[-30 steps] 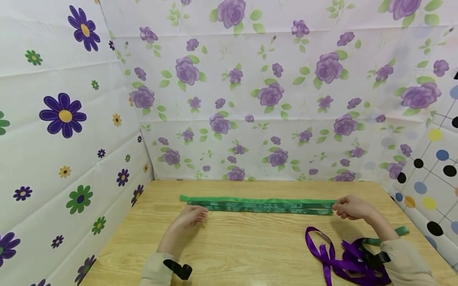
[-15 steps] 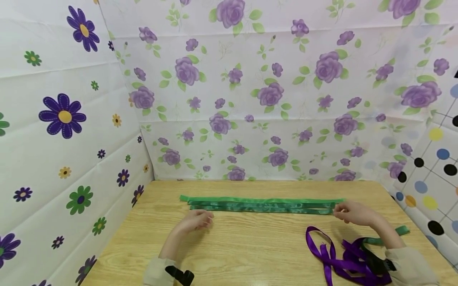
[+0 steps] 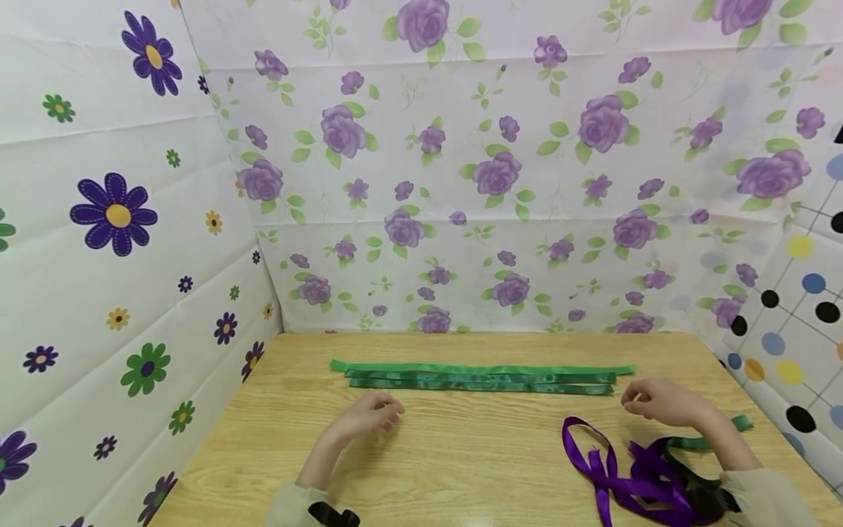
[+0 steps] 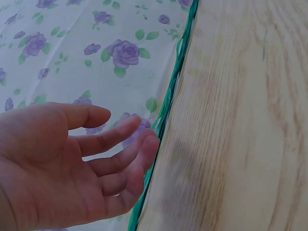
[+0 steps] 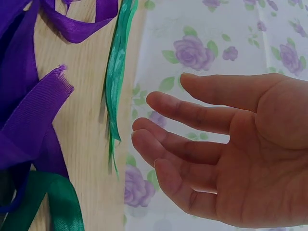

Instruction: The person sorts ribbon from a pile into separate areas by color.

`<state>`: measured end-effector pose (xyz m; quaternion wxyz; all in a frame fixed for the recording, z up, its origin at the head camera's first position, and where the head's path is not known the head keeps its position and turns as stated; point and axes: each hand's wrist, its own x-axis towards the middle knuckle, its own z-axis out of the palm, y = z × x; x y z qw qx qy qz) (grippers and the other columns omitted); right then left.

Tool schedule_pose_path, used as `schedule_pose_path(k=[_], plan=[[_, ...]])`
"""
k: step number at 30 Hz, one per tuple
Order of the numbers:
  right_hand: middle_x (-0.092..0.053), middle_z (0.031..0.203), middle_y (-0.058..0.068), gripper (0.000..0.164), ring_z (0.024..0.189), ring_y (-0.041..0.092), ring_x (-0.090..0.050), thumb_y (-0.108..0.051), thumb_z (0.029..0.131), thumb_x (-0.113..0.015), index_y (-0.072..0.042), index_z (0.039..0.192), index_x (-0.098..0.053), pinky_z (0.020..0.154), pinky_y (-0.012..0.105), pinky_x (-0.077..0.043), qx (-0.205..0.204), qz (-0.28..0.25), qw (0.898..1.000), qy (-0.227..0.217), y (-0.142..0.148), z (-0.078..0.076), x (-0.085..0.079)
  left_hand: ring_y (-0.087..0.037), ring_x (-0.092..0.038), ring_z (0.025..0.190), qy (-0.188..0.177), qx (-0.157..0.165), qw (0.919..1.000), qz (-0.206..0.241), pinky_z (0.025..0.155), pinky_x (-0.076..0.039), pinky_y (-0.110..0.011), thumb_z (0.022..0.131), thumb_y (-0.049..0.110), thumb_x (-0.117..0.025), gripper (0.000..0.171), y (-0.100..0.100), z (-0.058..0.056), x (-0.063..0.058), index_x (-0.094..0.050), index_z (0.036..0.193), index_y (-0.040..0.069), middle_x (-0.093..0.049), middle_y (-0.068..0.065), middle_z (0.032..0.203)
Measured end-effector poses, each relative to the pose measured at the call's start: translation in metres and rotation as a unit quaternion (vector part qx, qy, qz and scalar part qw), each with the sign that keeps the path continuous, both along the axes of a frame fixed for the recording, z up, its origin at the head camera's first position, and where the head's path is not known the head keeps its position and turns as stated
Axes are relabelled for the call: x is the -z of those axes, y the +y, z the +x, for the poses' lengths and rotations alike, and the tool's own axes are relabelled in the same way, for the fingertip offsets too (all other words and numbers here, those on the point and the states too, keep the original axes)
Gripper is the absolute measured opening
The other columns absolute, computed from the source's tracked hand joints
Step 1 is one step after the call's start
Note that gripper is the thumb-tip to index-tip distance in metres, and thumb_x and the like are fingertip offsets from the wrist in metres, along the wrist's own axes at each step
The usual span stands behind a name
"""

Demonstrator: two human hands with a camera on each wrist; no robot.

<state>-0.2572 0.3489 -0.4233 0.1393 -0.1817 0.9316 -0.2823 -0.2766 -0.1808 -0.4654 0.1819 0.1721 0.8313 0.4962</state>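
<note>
Three green ribbon strips lie side by side across the table: a bright green ribbon (image 3: 560,369) at the back and two darker green ribbons (image 3: 579,389) in front. Just in front of their left end hovers my left hand (image 3: 369,417), fingers loosely bent and holding nothing. My right hand (image 3: 665,402) is off their right end, likewise holding nothing; the right wrist view shows its palm with the fingers (image 5: 192,110) relaxed and spread. Both hands are apart from the strips. Seen edge-on, the green strips (image 4: 175,72) run past the left fingertips.
A tangled purple ribbon (image 3: 648,489) lies at the front right, with another dark green ribbon (image 3: 688,443) among it, partly behind the right forearm. The wooden table (image 3: 461,454) meets a flowered cloth (image 3: 461,256) at the back and patterned cloths at both sides.
Both hands have drawn back toward the person, away from the ribbon ends. The left moved slightly right, and the right let go of the strips' right end. The strips lie nearly unchanged.
</note>
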Motion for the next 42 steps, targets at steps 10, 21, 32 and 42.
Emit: schedule_pose_path(k=[10,21,32,42], plan=[[-0.065,0.103,0.018,0.025,0.081,0.023,-0.061,-0.014,0.096,-0.057,0.007,0.108,-0.061,0.064,0.033,-0.049,-0.004,-0.013,0.998,-0.055,0.010,0.003,0.006,-0.037,-0.065,0.095,-0.005,0.039,0.9991,-0.018,0.081,-0.053,-0.047,0.103,0.018,-0.043,0.035,0.008,0.003,0.001,-0.058,0.121,-0.008,-0.063,-0.025,0.108],[-0.066,0.100,0.014,0.022,0.088,0.026,-0.063,-0.014,0.093,-0.062,0.005,0.103,-0.062,0.069,0.037,-0.052,0.039,0.001,0.998,-0.047,0.020,0.012,0.010,-0.042,-0.063,0.095,-0.001,0.098,0.9952,-0.003,0.084,-0.053,-0.049,0.102,0.014,-0.045,0.034,0.014,0.008,0.003,-0.056,0.121,-0.012,-0.060,-0.030,0.111],[-0.061,0.065,0.004,0.014,0.056,0.014,-0.053,-0.014,0.090,-0.064,-0.002,0.084,-0.066,0.054,0.030,-0.043,0.093,0.056,0.994,0.010,0.026,0.023,0.018,-0.036,-0.064,0.091,0.070,0.070,0.9949,-0.018,0.077,-0.054,-0.045,0.104,0.019,-0.045,0.033,0.030,0.010,0.007,-0.062,0.118,-0.006,-0.065,-0.024,0.105],[-0.034,0.046,-0.007,0.036,0.043,0.007,-0.033,-0.018,0.085,-0.068,-0.013,0.056,-0.048,0.047,0.023,-0.030,0.125,0.100,0.986,-0.039,0.028,0.032,0.029,-0.029,-0.064,0.085,0.124,0.059,0.9895,-0.046,0.068,-0.052,-0.026,0.103,0.018,-0.046,0.026,0.051,0.011,0.011,-0.066,0.110,0.002,-0.067,-0.017,0.099]])
